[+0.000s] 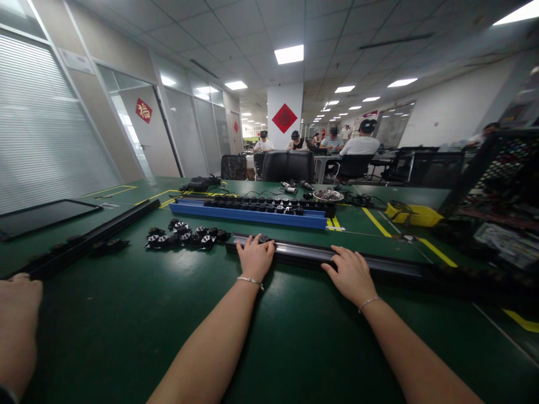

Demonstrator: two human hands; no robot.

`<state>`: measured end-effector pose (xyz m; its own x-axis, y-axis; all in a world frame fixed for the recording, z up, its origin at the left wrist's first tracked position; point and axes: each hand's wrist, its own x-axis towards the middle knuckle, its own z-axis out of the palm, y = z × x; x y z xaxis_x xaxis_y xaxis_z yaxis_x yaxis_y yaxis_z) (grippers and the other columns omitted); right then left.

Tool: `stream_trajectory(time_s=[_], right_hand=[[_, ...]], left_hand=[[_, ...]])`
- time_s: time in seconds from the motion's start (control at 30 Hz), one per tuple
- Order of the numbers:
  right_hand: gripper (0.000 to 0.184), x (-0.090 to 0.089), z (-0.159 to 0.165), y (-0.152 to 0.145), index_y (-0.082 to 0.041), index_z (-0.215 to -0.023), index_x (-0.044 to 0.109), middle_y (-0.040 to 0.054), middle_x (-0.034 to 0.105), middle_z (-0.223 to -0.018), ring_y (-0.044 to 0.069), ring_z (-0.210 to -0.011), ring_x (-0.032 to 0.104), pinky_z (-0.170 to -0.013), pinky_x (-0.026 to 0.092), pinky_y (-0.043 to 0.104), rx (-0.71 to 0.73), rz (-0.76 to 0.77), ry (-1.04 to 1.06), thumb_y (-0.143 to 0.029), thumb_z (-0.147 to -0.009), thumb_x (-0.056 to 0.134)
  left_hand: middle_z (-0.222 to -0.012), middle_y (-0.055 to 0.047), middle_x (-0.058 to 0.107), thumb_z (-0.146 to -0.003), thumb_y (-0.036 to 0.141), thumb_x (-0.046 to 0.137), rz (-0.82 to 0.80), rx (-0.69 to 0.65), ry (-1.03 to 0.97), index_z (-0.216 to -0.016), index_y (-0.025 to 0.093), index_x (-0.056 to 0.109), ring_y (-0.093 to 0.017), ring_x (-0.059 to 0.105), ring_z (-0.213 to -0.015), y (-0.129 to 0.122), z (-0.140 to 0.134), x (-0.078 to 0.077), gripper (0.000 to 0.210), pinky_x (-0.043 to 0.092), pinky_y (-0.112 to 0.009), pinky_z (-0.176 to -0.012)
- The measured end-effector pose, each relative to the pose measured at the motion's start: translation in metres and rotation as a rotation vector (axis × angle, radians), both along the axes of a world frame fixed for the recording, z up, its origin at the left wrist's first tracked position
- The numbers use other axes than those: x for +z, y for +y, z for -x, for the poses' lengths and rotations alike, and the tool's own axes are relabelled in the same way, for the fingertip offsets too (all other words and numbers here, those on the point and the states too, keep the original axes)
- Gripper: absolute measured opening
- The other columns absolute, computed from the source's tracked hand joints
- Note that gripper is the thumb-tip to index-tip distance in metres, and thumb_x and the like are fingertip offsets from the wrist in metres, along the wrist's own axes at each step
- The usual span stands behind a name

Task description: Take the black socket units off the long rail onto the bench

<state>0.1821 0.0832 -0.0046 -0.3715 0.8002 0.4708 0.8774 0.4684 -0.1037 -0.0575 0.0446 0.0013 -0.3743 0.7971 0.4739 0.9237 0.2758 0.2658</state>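
A long black rail with a shiny channel along its top lies across the green table in front of me. My left hand is over its left end, fingers curled on the channel around a small black part, which the fingers partly hide. Farther right, my right hand grips the same rail, with the fingers over the top and the thumb at the near side. Just left of the rail's end sits a cluster of small black parts with white markings.
A co-worker's hand touches another black rail at the left. Behind my rail lies a blue rail beside rows of black parts. Farther back are a metal bowl and a yellow tray. Several people sit beyond the table.
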Motion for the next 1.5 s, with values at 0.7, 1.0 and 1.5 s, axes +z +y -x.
stream_trajectory(time_s=[0.7, 1.0, 1.5], right_hand=[[0.03, 0.001, 0.001, 0.001, -0.017, -0.081, 0.064, 0.0088, 0.056, -0.127, 0.024, -0.118, 0.047, -0.103, 0.027, 0.046, -0.009, -0.001, -0.023, -0.041, -0.084, 0.046], [0.03, 0.001, 0.0, 0.0, -0.018, -0.08, 0.064, 0.0085, 0.056, -0.127, 0.024, -0.118, 0.047, -0.103, 0.027, 0.045, -0.003, -0.006, -0.017, -0.041, -0.084, 0.045], [0.029, 0.0, 0.0, 0.002, -0.017, -0.081, 0.064, 0.0093, 0.056, -0.126, 0.024, -0.118, 0.047, -0.102, 0.028, 0.046, -0.002, -0.008, -0.013, -0.04, -0.084, 0.047]], left_hand=[[-0.124, 0.001, 0.06, -0.089, 0.043, 0.033, -0.03, 0.09, -0.072, -0.09, 0.037, 0.072, -0.025, 0.039, -0.126, 0.002, 0.016, -0.001, 0.04, 0.015, -0.056, -0.106], [-0.122, 0.001, 0.061, -0.089, 0.042, 0.033, -0.05, 0.128, -0.103, -0.089, 0.038, 0.072, -0.025, 0.039, -0.125, 0.004, 0.024, -0.002, 0.039, 0.017, -0.056, -0.106], [-0.121, 0.003, 0.062, -0.088, 0.043, 0.037, -0.105, 0.183, -0.121, -0.085, 0.037, 0.074, -0.027, 0.035, -0.127, 0.006, 0.035, -0.006, 0.037, 0.019, -0.055, -0.106]])
